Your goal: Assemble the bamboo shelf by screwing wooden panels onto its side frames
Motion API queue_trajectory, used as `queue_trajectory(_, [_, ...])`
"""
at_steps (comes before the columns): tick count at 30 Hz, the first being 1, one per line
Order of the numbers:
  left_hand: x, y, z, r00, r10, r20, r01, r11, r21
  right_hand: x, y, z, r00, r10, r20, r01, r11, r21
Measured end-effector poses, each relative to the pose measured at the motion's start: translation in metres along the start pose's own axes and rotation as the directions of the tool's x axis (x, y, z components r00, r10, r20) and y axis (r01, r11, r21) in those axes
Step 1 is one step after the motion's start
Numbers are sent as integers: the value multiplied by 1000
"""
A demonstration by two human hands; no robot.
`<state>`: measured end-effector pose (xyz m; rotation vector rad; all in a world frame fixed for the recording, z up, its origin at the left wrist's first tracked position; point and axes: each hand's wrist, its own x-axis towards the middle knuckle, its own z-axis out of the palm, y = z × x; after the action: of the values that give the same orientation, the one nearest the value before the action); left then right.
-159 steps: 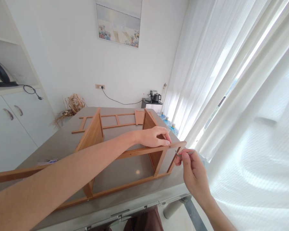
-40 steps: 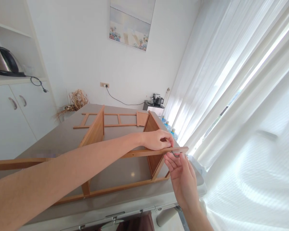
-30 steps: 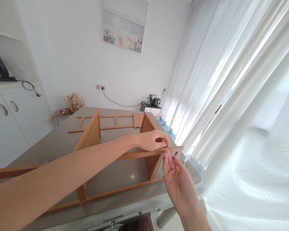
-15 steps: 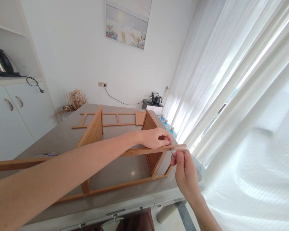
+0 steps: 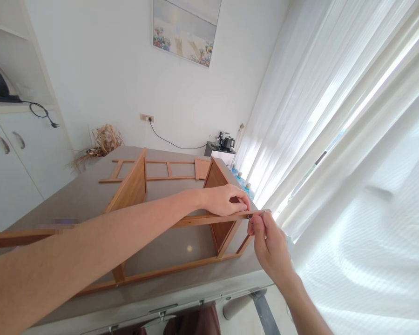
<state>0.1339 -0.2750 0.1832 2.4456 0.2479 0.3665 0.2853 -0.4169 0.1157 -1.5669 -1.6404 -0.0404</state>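
A wooden shelf frame [image 5: 181,266] lies on its side on the grey table. My left hand [image 5: 225,200] reaches across it and rests on the upper rail [image 5: 202,220], fingers curled over the rail close to its right end. In my right hand [image 5: 268,235] a thin bent metal tool, which looks like a hex key [image 5: 249,218], is pinched between thumb and fingers. Its tip meets the rail's outer face where a bolt sat in view earlier. Two wooden panels, a left one [image 5: 131,186] and a right one [image 5: 219,179], stand between the rails.
Another flat wooden frame [image 5: 169,170] lies farther back on the table [image 5: 164,197]. Bottles [image 5: 239,177] stand beyond the table's right side, near white curtains [image 5: 335,139]. A small cabinet [image 5: 220,150] bears a black kettle. Dried plants [image 5: 106,139] are at the back left.
My right hand has moved slightly up and turned, bringing the hex key against the rail at the bolt. My left hand stays on the rail. The view has shifted a little.
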Motion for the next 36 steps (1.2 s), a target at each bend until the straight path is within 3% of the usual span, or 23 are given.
queue_trajectory(4, [-2,1,-1,1000,-17,19,17,1000,4,3,-8,-7,999,-36,36,39,995,-95])
queue_trajectory(7, [-2,0,-1,1000,-11,15,11,1000,-3,1,-14,-7,999,32,35,-30,997,-69])
queue_trajectory(11, [-1,-3,0,1000,-11,13,11,1000,-14,-4,-18,2,980,196,-37,-188,968,164])
queue_trajectory(14, [-1,-2,-1,1000,1,12,-1,1000,-11,-5,-18,11,949,305,-76,-258,895,365])
queue_trajectory(17, [-1,-1,-1,1000,-2,16,2,1000,-11,-5,-17,18,908,418,-18,-318,716,622])
queue_trajectory(20, [-1,1,-2,1000,-2,13,2,1000,-15,-6,-18,23,852,514,95,-343,412,844])
queue_trajectory(22, [-1,2,-2,1000,-6,11,6,1000,-13,-7,-20,24,817,553,162,-345,245,906])
queue_trajectory(24, [-2,3,-2,1000,-18,15,18,1000,-5,-8,-21,23,804,557,208,-355,169,920])
queue_trajectory(26, [-2,4,-2,1000,-24,14,24,1000,1,-9,-21,21,824,527,209,-355,193,915])
queue_trajectory(29, [-2,3,-2,1000,-10,12,10,1000,3,-7,-19,19,877,459,144,-316,322,892])
queue_trajectory(32, [-2,4,-2,1000,-16,19,16,1000,10,-6,-16,20,898,428,105,-296,409,863])
queue_trajectory(36, [-3,7,-3,999,-43,17,43,999,17,-7,-15,25,895,439,72,-257,379,889])
